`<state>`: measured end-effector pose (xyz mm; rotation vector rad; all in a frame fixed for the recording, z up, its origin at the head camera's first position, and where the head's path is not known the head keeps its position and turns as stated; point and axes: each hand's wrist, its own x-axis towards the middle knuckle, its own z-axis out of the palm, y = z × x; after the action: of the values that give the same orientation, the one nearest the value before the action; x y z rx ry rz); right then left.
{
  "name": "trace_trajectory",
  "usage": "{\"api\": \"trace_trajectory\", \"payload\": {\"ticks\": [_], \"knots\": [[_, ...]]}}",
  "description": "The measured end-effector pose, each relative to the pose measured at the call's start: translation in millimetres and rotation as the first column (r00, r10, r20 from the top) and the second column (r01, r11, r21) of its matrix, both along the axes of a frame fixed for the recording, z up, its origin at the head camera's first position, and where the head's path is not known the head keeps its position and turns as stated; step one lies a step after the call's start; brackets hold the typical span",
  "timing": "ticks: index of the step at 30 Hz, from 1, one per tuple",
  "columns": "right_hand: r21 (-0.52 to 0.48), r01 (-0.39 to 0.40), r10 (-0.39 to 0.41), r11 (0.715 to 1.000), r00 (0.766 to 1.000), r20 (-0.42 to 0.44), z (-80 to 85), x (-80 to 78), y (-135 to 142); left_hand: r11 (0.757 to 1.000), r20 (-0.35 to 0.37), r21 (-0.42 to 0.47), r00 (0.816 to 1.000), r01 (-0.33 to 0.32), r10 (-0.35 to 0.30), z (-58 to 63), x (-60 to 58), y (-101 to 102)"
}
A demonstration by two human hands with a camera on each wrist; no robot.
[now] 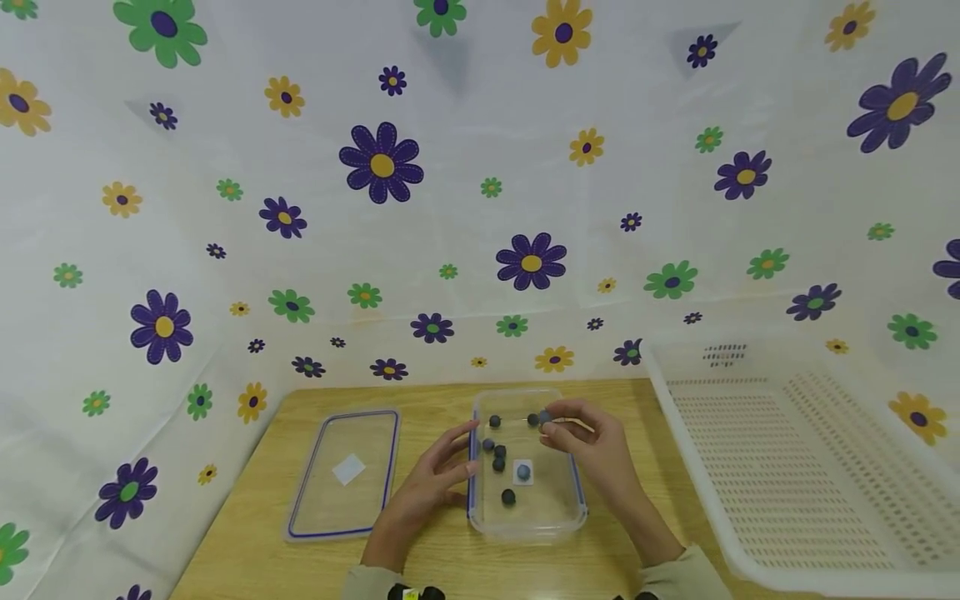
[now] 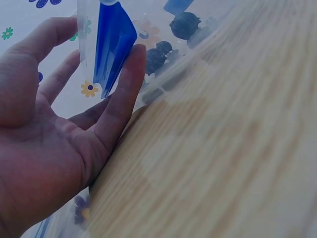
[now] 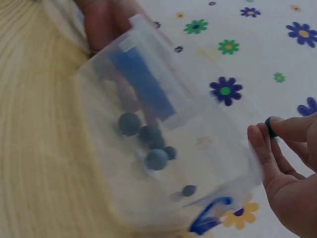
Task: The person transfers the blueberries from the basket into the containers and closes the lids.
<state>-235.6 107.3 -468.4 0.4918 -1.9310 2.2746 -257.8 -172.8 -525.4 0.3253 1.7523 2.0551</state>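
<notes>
A clear plastic box [image 1: 551, 527] with blue-lined latch flaps stands on the wooden table, several blueberries [image 1: 498, 464] scattered inside. One paler blueberry [image 1: 523, 472] overlaps a small white square in the box. My right hand [image 1: 600, 450] is over the box's far right part, pinching a blueberry [image 3: 269, 127] between thumb and fingertips. At the box's left side is my left hand [image 1: 423, 483], its fingers relaxed and spread along the wall. In the left wrist view, a fingertip lies against the blue latch flap [image 2: 115, 47].
Left of the box, a clear lid [image 1: 337, 508] with a blue seal lies flat, with a white square on it. A large white perforated basket [image 1: 699, 467] occupies the right side. Flower-printed sheeting [image 1: 465, 225] rises behind the table and at both sides.
</notes>
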Motion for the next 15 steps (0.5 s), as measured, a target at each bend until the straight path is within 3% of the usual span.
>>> {"api": "trace_trajectory", "payload": {"ticks": [5, 15], "knots": [[0.026, -0.012, 0.011, 1.000, 0.999, 0.036, -12.1, -1.6, -8.5, 1.000, 0.010, -0.010, 1.000, -0.007, 0.007, -1.5, 0.8, -1.0], [0.109, 0.052, -0.060, 0.993, 0.996, 0.071, -12.3, -2.4, -10.5, 1.000, 0.002, -0.028, 1.000, -0.004, 0.004, -2.3, -1.1, 0.1]]}}
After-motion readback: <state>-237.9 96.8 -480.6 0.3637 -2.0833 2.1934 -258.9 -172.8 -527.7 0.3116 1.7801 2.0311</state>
